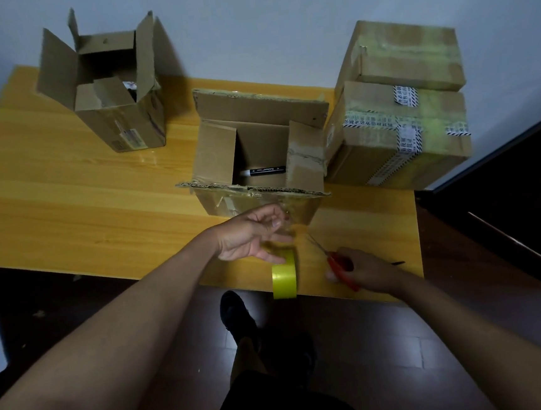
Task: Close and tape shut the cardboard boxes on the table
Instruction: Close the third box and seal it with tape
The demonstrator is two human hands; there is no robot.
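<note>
An open cardboard box (258, 160) stands mid-table with its flaps up and a black marker (264, 171) inside. My left hand (252, 236) pinches a strip of clear tape pulled from the yellow tape roll (284, 277), which hangs at the table's front edge just below that hand. My right hand (366, 270) grips red-handled scissors (336, 262), whose blades point up-left toward the stretched tape. A second open box (116, 97) stands at the back left with its flaps raised.
Two taped-shut boxes are stacked at the right: the upper one (409, 55) on the lower one (400, 138). The wooden table (65, 196) ends close to my hands. A dark object (509, 216) borders the table's right side. My shoe (236, 315) shows on the floor below.
</note>
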